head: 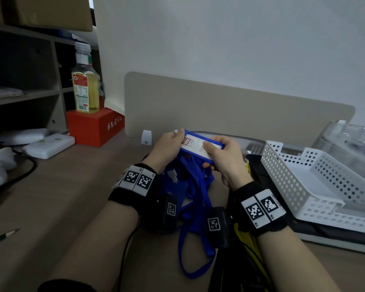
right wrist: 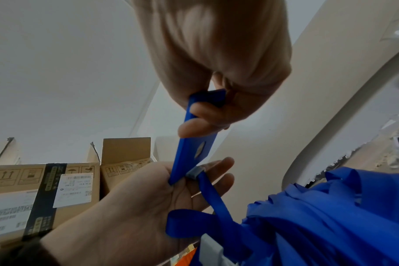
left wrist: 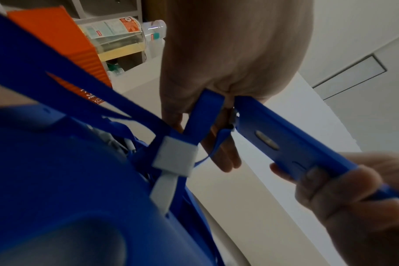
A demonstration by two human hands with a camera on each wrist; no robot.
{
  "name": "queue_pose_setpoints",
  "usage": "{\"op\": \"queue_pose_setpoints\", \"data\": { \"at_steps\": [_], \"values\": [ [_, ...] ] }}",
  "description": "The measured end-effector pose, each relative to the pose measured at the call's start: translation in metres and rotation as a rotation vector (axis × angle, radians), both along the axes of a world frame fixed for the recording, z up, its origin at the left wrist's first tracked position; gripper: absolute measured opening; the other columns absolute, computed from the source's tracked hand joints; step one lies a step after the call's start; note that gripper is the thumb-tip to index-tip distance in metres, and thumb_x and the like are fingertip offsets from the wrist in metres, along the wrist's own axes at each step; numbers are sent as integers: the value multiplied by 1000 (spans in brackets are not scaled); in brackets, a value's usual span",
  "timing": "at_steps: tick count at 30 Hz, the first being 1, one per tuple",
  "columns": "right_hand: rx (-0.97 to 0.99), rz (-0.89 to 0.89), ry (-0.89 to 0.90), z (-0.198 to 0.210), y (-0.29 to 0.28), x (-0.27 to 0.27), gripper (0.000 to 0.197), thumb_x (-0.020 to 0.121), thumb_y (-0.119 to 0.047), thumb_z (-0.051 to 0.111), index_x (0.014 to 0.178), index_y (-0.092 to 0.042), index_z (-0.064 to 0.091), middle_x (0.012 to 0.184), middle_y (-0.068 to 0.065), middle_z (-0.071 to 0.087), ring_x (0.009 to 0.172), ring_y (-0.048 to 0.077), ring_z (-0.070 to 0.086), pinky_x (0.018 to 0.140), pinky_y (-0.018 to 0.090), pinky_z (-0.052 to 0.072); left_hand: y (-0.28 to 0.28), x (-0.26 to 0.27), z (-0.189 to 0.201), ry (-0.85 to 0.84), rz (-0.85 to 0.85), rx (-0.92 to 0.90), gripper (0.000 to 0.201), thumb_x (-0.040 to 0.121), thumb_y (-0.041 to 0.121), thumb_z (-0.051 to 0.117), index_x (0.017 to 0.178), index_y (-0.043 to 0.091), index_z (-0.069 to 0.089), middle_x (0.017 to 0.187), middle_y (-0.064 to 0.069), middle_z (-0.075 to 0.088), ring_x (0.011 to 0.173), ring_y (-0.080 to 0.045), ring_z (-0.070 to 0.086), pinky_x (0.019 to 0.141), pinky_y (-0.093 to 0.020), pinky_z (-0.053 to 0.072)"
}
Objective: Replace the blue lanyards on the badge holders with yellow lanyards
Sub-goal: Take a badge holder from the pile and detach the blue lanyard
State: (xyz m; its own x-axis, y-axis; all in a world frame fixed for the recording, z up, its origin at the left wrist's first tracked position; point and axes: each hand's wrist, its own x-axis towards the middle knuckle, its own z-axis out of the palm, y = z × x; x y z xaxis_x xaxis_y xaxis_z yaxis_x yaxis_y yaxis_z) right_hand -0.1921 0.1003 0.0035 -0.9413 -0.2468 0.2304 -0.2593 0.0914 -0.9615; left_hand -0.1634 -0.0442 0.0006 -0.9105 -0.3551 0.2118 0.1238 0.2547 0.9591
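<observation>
Head view, badge holder (head: 200, 146) lengthwise left-right

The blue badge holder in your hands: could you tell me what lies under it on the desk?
Under the blue badge holder lies a tangled heap of blue lanyards. Both wrists and their cameras cover much of the heap, so whether more holders lie in it cannot be seen.

Desk (head: 76, 186): I see brown wood.
Far left: red box (head: 95, 128), white cases (head: 49, 145).
Near left: pencil (head: 3, 237).
Middle: blue lanyards (head: 195, 199).
Right: white basket (head: 316, 182).
</observation>
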Motion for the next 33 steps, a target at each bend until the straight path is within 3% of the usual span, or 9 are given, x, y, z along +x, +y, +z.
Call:
{"op": "queue_pose_setpoints", "data": {
  "at_steps": [3,9,13,15,18,25,28,31,33],
  "values": [
    [-14,-9,-19,0,-1,1,13,95,-16,57,105,-7,56,85,9,66,51,15,64,46,26,47,3,-1,0,31,50,-47,38,103,39,35,83,12,53,74,-2,55,69,-15,51,64,-28,39],
    [-28,-12,-65,1,1,0,14,95,-14,57,106,-5,55,83,7,65,42,10,60,38,18,42,6,-2,0,92,105,-232,37,104,35,33,91,7,54,75,-3,55,65,-11,50,54,-16,38],
    [-40,-15,-100,0,0,0,15,95,-13,57,106,-4,55,87,12,66,41,11,59,35,16,39,7,1,2,118,104,-270,28,104,33,32,99,15,52,81,-1,57,73,-13,53,71,-30,46],
    [-51,-12,-119,1,0,0,16,95,-13,57,108,-3,55,87,12,66,40,11,59,34,16,37,9,3,2,139,100,-273,24,105,32,31,99,18,49,81,0,56,73,-12,52,67,-27,44],
    [-59,-1,-129,4,2,1,19,96,-13,56,110,-1,55,86,12,66,39,10,58,34,15,37,11,2,1,158,85,-185,26,104,32,33,100,16,52,82,-2,56,69,-10,51,58,-17,40],
    [-25,60,-190,5,3,5,16,97,-19,55,109,-8,55,81,9,67,44,10,63,35,16,43,12,-3,3,26,54,238,42,102,46,32,84,13,50,71,-3,56,66,-15,55,62,-25,43],
    [7,107,-195,6,5,6,11,96,-18,57,102,-9,57,79,4,68,53,8,66,40,19,47,8,-4,3,18,52,331,43,101,48,31,83,13,50,72,-4,57,70,-20,57,64,-29,44],
    [85,152,-187,5,6,6,14,94,-21,59,102,-10,60,87,3,72,70,10,71,49,20,52,5,-1,6,37,41,368,50,102,47,28,79,13,56,63,-1,60,57,-16,60,58,-27,47],
    [89,174,-192,5,5,8,10,94,-22,59,96,-12,60,85,1,72,68,8,71,50,20,52,4,0,8,48,26,373,51,103,47,26,89,13,61,66,-2,63,59,-16,62,59,-27,50]
  ]
}}
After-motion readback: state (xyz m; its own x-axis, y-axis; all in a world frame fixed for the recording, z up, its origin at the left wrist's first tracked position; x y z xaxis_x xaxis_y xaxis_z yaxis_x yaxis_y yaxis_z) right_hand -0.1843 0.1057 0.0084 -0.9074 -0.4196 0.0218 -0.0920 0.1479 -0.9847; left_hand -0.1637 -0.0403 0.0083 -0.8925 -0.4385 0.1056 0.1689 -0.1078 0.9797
